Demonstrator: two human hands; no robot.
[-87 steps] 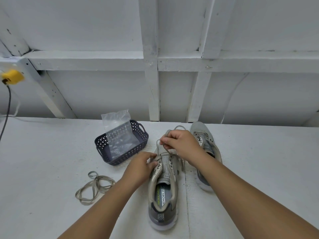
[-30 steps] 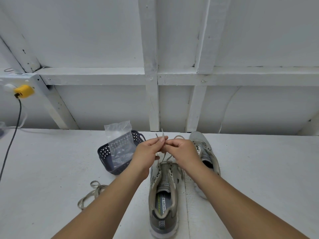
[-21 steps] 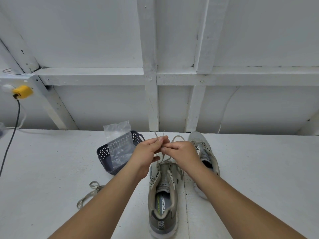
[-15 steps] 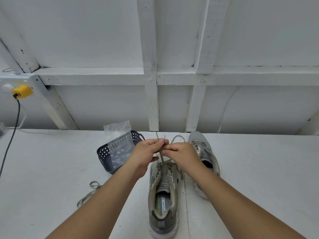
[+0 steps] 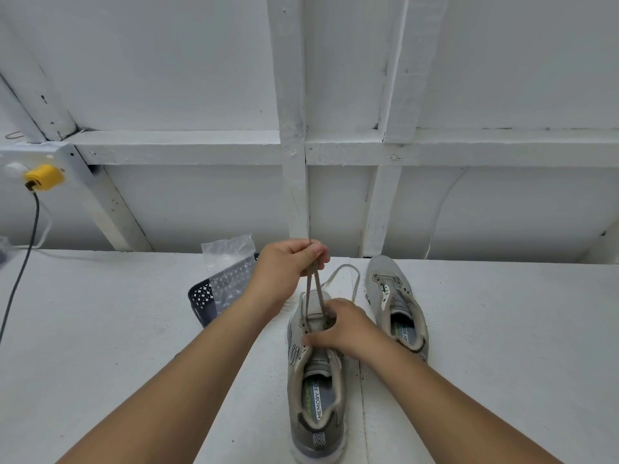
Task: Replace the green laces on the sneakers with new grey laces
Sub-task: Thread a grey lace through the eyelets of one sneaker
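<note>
The left hand [image 5: 288, 266] pinches both strands of the grey lace [image 5: 315, 289] above the near sneaker [image 5: 315, 390]; the right hand [image 5: 341, 329] grips its tongue area. Left of this sneaker, a dark basket [image 5: 201, 306] holds 1 clear plastic bag [image 5: 229, 262]; the second sneaker [image 5: 395, 303] sits to its right.

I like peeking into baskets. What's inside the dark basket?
A clear plastic bag stands in the dark basket, poking above its rim. The left hand's arm covers the basket's right side, so anything more inside can't be seen.
</note>
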